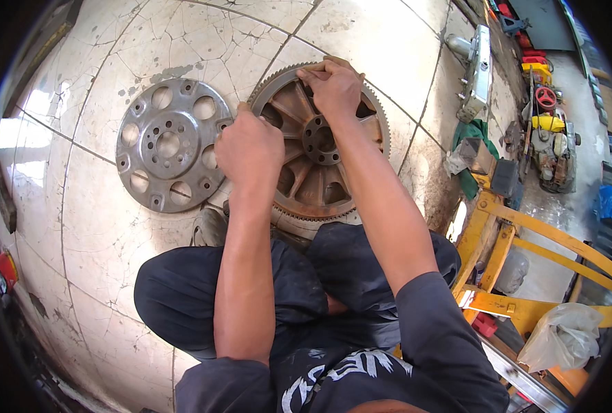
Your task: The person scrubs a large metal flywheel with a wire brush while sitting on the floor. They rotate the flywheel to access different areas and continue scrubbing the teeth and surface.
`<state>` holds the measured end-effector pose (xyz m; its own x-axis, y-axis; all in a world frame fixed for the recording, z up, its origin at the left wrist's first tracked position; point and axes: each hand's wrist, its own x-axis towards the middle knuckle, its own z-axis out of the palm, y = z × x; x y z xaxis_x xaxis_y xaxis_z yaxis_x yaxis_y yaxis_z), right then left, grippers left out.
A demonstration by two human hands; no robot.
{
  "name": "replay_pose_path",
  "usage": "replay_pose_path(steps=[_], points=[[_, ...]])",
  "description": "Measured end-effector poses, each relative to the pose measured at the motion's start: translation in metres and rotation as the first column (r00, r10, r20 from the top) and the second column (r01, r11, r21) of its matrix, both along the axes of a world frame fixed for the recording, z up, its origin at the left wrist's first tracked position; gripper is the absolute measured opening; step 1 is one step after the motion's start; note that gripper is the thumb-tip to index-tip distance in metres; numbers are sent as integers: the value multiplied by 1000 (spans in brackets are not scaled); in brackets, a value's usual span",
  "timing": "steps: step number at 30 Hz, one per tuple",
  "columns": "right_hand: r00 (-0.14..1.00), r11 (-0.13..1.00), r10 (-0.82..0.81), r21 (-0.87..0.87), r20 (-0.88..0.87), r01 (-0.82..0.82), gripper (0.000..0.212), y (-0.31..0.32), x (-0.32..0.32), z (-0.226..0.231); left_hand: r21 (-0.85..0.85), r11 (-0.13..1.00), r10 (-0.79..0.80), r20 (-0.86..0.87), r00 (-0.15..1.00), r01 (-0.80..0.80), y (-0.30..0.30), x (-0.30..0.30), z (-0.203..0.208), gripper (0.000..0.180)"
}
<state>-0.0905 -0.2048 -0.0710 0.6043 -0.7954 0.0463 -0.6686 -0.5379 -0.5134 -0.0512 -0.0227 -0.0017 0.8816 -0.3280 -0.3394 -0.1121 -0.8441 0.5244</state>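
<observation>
A rusty toothed flywheel (304, 180) with spokes and a bolt-holed hub lies before me, its ring of teeth around the outside. My left hand (251, 148) is closed at its left rim, the thumb up along the edge and the other fingers mostly hidden. At the far rim, my right hand (335, 88) has its fingers bent over the toothed edge, and my forearm crosses the flywheel's right side. Just left of my left hand rests a grey metal disc (194, 143) with large round holes and a ring of small bolt holes in its middle.
Cracked pale floor tiles (86, 206) surround the parts. To the right stand a yellow metal frame (560, 237), a silver metal housing (478, 76) and a clear plastic bag (564, 337). Machine parts (553, 151) lie farther right. A red object (6, 270) sits at the far left.
</observation>
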Motion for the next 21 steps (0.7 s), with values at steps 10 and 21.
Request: replay_pose_path(steps=[10,21], points=[[999,907,33,-421,29,-18,38,15,13,-23,-76,997,23,27,999,-21,0,1,-2,32],[997,986,59,-158,39,-52,33,35,21,-8,-80,996,36,15,999,-35,4,1,0,34]])
